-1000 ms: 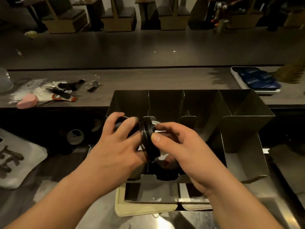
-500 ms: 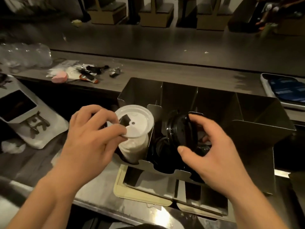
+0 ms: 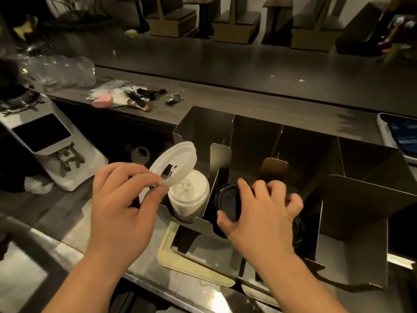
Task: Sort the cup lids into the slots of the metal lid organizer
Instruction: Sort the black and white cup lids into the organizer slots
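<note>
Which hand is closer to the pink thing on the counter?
Left. The left hand, pinching a white lid, is this side of the pink thing; the right hand, gripping black lids, is farther right.

The right hand (image 3: 259, 213) covers most of the black lids (image 3: 226, 199) in the second slot of the organizer (image 3: 352, 199), so their number cannot be told. Its outer fingers are blurred. The left hand (image 3: 121, 199) hides the lower rim of the white lid (image 3: 173, 166) it pinches. The white stack (image 3: 189, 195) has its base hidden behind the front lip. A tray (image 3: 399, 136) is cut off at the right edge. The clutter (image 3: 140, 96) on the table at upper left is too small to name.
</note>
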Demonstrator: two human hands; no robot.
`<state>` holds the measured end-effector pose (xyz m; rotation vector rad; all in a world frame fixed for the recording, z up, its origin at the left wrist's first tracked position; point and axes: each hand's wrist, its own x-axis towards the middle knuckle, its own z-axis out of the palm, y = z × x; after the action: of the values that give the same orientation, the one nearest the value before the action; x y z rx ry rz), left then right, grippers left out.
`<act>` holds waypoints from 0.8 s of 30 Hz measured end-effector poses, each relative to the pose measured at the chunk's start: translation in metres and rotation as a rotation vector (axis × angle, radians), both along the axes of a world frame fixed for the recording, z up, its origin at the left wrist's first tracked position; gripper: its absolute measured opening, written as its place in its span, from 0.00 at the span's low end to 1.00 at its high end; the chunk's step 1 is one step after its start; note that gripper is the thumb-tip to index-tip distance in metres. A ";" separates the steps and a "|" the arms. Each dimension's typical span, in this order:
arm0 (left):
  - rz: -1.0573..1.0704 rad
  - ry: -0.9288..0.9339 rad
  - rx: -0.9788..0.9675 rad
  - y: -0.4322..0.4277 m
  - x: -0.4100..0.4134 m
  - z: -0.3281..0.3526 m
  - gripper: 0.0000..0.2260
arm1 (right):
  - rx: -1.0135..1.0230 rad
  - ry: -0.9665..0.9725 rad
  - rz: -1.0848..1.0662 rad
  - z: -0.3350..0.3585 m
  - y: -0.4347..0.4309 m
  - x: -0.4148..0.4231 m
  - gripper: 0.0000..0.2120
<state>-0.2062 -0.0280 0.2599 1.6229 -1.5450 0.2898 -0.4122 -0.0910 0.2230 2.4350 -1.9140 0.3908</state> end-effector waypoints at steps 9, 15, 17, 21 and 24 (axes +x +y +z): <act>-0.018 0.249 0.072 0.006 -0.014 -0.006 0.05 | 0.172 0.084 0.008 0.009 -0.004 -0.003 0.32; -0.019 0.437 0.130 0.003 -0.021 -0.002 0.02 | 0.222 0.082 0.040 0.014 -0.005 -0.012 0.38; -0.027 0.516 0.160 0.003 -0.023 -0.002 0.03 | 0.242 0.106 0.071 0.013 -0.005 -0.010 0.38; -0.043 0.555 0.188 0.004 -0.028 -0.002 0.06 | 0.288 0.100 0.078 0.010 -0.007 -0.009 0.38; -0.046 0.636 0.219 0.006 -0.029 -0.002 0.06 | 0.300 0.108 0.076 0.009 -0.010 -0.007 0.39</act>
<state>-0.2347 -0.0219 0.2579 1.6268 -1.1397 -0.4041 -0.4197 -0.1005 0.2321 2.6497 -1.9637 -0.0323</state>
